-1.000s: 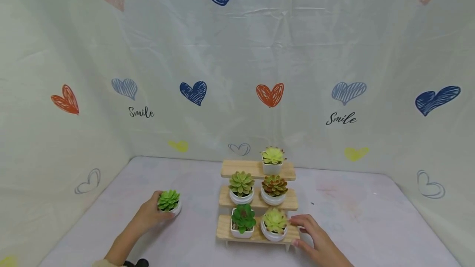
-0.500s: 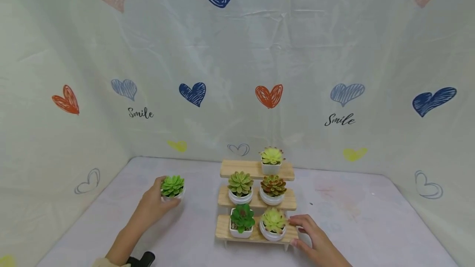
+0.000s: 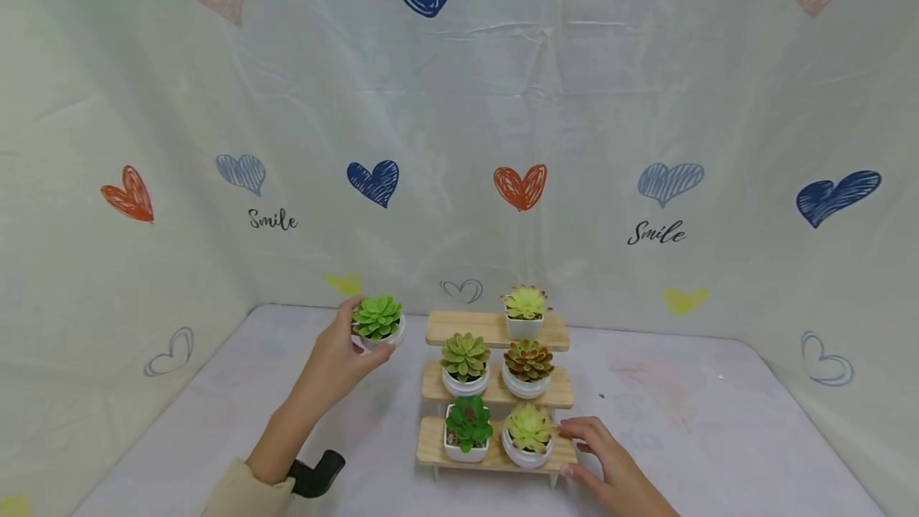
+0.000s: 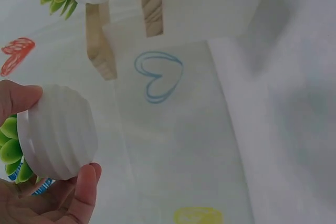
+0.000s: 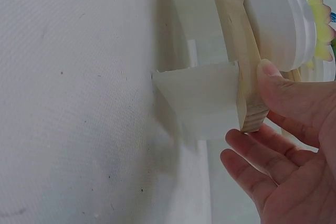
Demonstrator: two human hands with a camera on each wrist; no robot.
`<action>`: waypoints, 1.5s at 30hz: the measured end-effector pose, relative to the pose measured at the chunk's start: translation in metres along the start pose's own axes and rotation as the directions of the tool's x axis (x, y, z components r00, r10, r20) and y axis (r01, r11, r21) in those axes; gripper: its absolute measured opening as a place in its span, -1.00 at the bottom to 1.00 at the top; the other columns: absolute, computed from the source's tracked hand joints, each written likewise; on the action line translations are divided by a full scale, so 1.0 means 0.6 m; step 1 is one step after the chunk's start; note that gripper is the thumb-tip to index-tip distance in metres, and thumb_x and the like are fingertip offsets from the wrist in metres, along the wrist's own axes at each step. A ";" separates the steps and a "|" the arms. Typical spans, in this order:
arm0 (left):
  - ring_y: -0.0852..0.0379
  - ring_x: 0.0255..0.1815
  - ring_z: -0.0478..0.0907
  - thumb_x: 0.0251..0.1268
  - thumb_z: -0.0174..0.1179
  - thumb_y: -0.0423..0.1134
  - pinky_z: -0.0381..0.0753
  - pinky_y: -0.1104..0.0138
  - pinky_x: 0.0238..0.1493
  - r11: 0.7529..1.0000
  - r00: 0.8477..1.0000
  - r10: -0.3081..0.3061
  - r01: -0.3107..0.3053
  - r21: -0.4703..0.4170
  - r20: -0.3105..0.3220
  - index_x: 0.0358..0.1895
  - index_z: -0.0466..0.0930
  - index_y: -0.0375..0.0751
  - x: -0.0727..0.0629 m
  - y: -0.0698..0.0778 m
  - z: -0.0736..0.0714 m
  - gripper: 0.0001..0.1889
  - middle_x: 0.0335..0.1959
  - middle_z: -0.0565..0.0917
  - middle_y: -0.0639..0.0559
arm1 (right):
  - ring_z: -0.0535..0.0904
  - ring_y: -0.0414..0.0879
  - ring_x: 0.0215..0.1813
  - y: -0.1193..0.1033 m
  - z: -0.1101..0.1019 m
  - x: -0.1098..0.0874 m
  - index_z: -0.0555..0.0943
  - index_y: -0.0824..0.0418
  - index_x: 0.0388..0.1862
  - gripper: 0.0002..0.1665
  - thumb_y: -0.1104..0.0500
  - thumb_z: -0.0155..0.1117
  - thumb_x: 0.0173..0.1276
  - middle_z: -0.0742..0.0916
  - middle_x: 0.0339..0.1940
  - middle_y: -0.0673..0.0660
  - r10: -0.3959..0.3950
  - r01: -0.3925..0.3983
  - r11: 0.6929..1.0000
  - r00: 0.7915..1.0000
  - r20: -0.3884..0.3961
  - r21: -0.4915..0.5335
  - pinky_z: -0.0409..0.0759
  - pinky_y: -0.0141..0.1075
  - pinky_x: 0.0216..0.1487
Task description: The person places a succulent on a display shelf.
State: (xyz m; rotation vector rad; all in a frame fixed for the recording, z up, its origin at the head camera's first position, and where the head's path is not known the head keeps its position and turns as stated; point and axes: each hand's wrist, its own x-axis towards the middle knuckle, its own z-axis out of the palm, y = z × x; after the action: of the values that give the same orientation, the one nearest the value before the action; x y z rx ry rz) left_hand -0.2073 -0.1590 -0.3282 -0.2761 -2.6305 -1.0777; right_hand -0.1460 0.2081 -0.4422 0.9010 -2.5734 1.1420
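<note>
In the head view my left hand holds a bright green succulent in a round white pot, raised left of the top shelf. The left wrist view shows thumb and fingers round the ribbed pot. A three-tier wooden plant stand stands right of it. My right hand grips the right end of its lowest shelf; in the right wrist view the thumb presses the plank's edge. Right beside that thumb is a pale green succulent in a round white pot.
A dark green succulent shares the lowest shelf. The middle shelf bears a green succulent and a reddish one. A yellow-green succulent sits right on the top shelf. Behind the table hangs a heart-printed cloth.
My left hand has carried the bright green potted succulent up and to the right, towards the top shelf. The right hand has kept its hold on the stand.
</note>
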 end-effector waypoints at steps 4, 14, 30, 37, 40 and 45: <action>-0.03 -0.22 0.53 0.06 0.32 -0.23 0.55 0.32 -0.33 1.000 1.000 0.019 -0.018 -0.012 0.008 0.34 0.10 -0.35 0.013 0.018 0.006 -0.20 0.08 0.51 -0.33 | 0.42 -0.43 0.07 -0.001 -0.001 0.000 0.44 0.27 0.09 -0.59 0.20 0.23 0.28 0.51 0.01 0.23 0.015 -0.015 1.000 1.000 0.006 0.002 0.63 -0.36 -0.16; 0.01 -0.24 0.50 0.07 0.34 -0.21 0.52 0.35 -0.33 0.995 0.996 0.067 -0.063 -0.074 0.054 0.35 0.09 -0.32 0.041 0.048 0.030 -0.19 0.08 0.52 -0.27 | 0.45 -0.39 0.05 -0.002 0.001 0.001 0.43 0.28 0.09 -0.58 0.23 0.23 0.27 0.51 0.00 0.21 -0.036 0.036 0.999 0.999 -0.017 -0.012 0.64 -0.35 -0.16; 0.08 -0.29 0.48 0.02 0.38 -0.12 0.51 0.38 -0.44 0.984 0.987 0.032 -0.003 -0.179 0.159 0.35 0.14 -0.25 0.079 0.090 0.083 -0.16 -0.09 0.57 -0.17 | 0.42 -0.41 0.09 -0.005 0.002 -0.002 0.43 0.24 0.10 -0.59 0.23 0.23 0.28 0.50 0.02 0.23 -0.036 0.036 0.999 0.999 -0.007 -0.010 0.64 -0.30 -0.15; 0.12 -0.38 0.45 0.07 0.34 -0.12 0.48 0.38 -0.47 0.985 0.980 0.041 -0.007 -0.171 0.196 0.34 0.14 -0.25 0.082 0.091 0.096 -0.21 -0.14 0.53 -0.16 | 0.43 -0.39 0.08 -0.004 0.000 -0.003 0.43 0.22 0.11 -0.59 0.22 0.22 0.28 0.49 0.03 0.23 -0.020 0.020 1.000 1.000 0.004 -0.007 0.64 -0.30 -0.15; 0.11 -0.34 0.47 0.12 0.30 -0.11 0.48 0.37 -0.46 0.989 0.978 0.043 -0.012 -0.151 0.206 0.35 0.13 -0.26 0.082 0.092 0.097 -0.22 -0.05 0.51 -0.21 | 0.43 -0.38 0.08 -0.003 0.000 -0.003 0.43 0.22 0.11 -0.59 0.22 0.22 0.29 0.49 0.03 0.23 -0.016 0.016 1.000 1.000 0.008 -0.005 0.64 -0.30 -0.14; 0.07 -0.26 0.53 0.15 0.28 -0.10 0.54 0.34 -0.39 0.989 0.974 0.035 -0.001 -0.149 0.224 0.39 0.07 -0.25 0.079 0.094 0.096 -0.20 0.07 0.49 -0.26 | 0.43 -0.39 0.08 -0.004 -0.002 -0.003 0.43 0.22 0.11 -0.59 0.20 0.21 0.30 0.50 0.04 0.23 0.011 -0.011 1.000 1.000 0.015 -0.004 0.64 -0.31 -0.15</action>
State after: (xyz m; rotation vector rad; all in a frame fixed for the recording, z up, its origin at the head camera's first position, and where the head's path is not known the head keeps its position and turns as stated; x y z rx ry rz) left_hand -0.2471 -0.0755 -0.3146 -0.4796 -2.7403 -1.3086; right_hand -0.1429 0.2084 -0.4407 0.8989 -2.5944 1.1373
